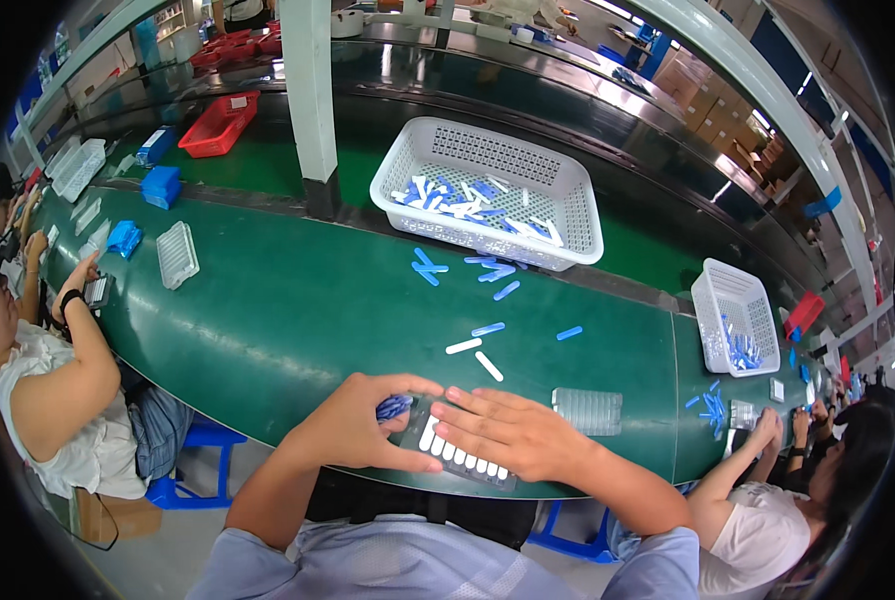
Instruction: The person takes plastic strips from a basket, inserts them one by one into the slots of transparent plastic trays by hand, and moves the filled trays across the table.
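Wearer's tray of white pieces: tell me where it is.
In the head view, the tray is at lower centre, by the near edge of the green table, between the left hand and the right hand, which partly covers it.

Right fingers (487, 436) partly cover white pieces (427, 434) (in tray (508, 484)).

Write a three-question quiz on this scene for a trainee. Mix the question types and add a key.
1. True or false: the right grip lies over a tray of white strips.
2. Which colours are the pieces in the big basket? A) red and green; B) blue and white; C) black only.
3. Fill in: the bundle in the left grip is ____.

Key: 1 true; 2 B; 3 blue.
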{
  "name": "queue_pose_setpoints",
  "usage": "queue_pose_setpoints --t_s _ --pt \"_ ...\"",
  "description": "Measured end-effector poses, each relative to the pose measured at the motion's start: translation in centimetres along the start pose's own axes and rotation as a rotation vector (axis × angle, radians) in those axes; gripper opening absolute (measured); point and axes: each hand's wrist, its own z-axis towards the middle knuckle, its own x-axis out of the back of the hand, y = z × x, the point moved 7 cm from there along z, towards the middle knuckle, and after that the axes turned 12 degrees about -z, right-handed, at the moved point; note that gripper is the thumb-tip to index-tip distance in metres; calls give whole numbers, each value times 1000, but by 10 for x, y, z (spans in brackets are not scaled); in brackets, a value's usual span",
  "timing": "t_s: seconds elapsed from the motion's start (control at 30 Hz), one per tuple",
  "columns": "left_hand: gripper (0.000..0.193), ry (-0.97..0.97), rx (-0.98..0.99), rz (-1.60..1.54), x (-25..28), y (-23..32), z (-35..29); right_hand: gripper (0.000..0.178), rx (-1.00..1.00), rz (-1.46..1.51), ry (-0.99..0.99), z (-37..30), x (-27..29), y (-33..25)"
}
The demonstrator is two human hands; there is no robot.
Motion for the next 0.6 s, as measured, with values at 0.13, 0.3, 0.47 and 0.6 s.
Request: queue_pose_setpoints --t_s 0.13,0.3,0.47,0.6 --pt "65 285 -126 -265 14 5 -5 51 -333 890 -69 -11 -23 -16" --pt "44 356 -220 -264 17 9 -3 57 -611 2078 -8 -24 -66 -33" --pt "39 355 -242 -264 18 12 -3 59 -577 2203 63 -21 -61 -35" --pt "34 362 -275 -292 17 16 -2 59 -536 2221 45 -14 -45 -34"
